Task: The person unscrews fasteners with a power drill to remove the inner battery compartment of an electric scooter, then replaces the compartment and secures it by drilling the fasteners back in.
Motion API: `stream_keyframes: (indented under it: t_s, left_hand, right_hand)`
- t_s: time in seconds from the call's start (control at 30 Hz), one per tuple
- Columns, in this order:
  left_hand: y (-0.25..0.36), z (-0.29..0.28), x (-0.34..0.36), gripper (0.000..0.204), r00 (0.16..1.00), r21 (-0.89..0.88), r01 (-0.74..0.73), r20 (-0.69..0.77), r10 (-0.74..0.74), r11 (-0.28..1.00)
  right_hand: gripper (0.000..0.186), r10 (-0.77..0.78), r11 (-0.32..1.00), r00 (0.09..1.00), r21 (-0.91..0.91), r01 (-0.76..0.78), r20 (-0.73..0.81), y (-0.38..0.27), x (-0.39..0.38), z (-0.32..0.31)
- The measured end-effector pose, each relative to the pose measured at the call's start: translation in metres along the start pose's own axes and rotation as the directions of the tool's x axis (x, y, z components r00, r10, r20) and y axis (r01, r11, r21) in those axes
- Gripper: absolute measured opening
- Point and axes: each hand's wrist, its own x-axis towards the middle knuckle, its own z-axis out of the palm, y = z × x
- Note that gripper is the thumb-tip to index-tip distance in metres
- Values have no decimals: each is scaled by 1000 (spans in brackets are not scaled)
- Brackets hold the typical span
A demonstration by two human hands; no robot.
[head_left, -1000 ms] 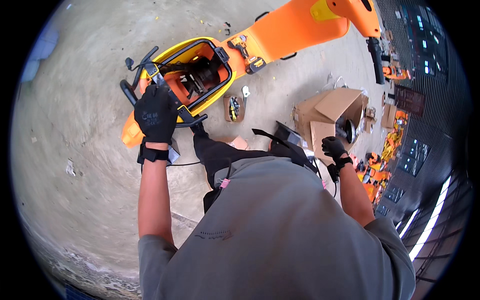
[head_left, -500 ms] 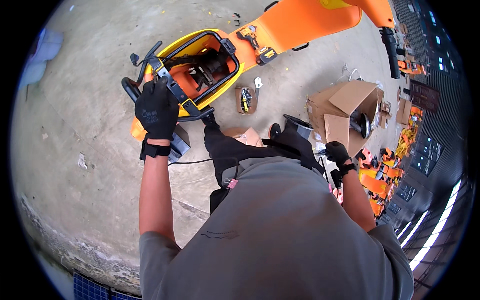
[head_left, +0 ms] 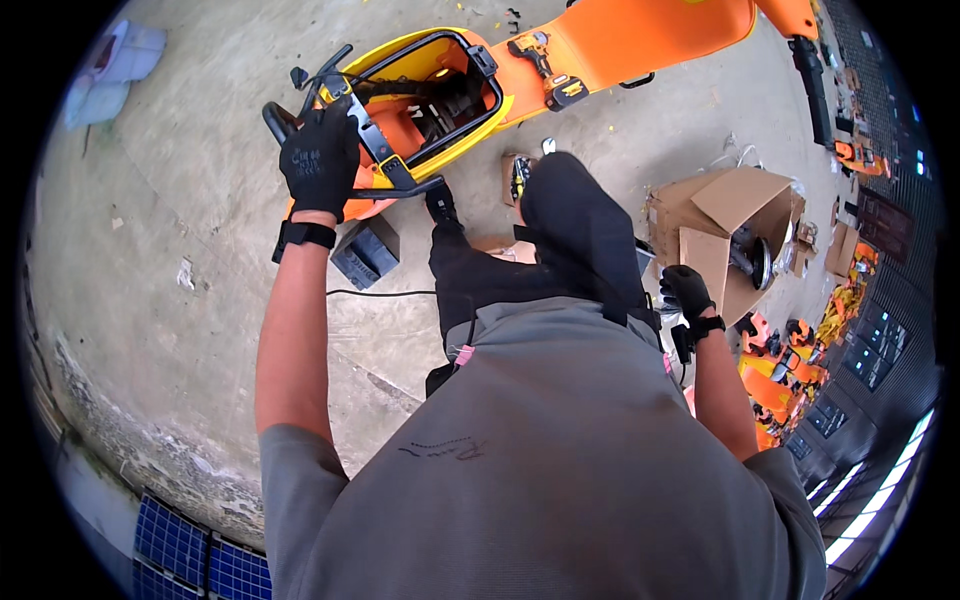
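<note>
My left hand point(head_left: 318, 160), in a black glove, is at the near-left end of an orange and yellow ride-on vehicle body point(head_left: 480, 120). Its curled fingers press against a metal bracket point(head_left: 372, 135) across the open compartment, and whatever they pinch is hidden. Black tubing point(head_left: 440, 168) frames the compartment, where cables and dark metal parts show. Low at my right side, away from the vehicle, hangs my right hand point(head_left: 686, 290), also gloved. Its fingers are curled in, and I cannot see whether anything is inside them. An orange and black cordless drill point(head_left: 548, 72) lies on the vehicle.
An open cardboard box point(head_left: 690, 235) with wheel-like parts stands at right. A small box of tools point(head_left: 512, 180) is partly behind my raised knee. A dark box point(head_left: 366, 252) sits below the vehicle, near a black cable point(head_left: 385, 293). More orange vehicles point(head_left: 775, 385) stand far right.
My right leg has lifted forward, partly covering the small tool box. The view has shifted, and the vehicle sits further right in it. My left hand stays at the bracket.
</note>
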Motion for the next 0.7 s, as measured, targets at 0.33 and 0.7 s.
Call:
stream_keyframes:
  t_s: [0.33,0.7]
  left_hand:
    - [1,-14,20,21,995,31,88,41,-90,996]
    - [4,-8,32,30,966,354,131,164,-199,926]
  right_hand:
    - [28,-12,997,991,-80,23,134,-15,35,6]
    - [22,-83,994,911,-26,102,405,-67,172,46]
